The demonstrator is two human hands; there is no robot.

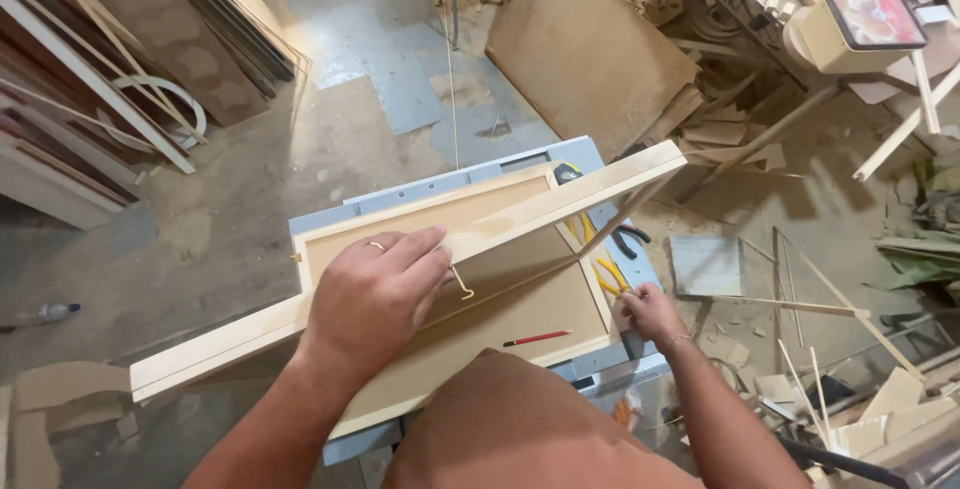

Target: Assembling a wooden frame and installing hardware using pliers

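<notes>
Your left hand (375, 294) clamps a pale wood frame (560, 204), tilted above a shallow wooden tray (400, 219) on the grey saw table (440, 184). Your right hand (652, 311) pinches yellow-handled pliers (603, 267) at the tray's right edge. Beside it lies a red pencil (537, 338).

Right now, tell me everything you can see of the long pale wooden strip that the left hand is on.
The long wooden strip is pale, bare, planed timber, straight and flat-faced. It lies slantwise, its low end past the table's near left corner and its high end up to the right, raised over the framed panel. The left hand presses on its middle from above, fingers over the far edge. A second thin strip seems joined beneath its right end, though the joint is unclear.
</notes>
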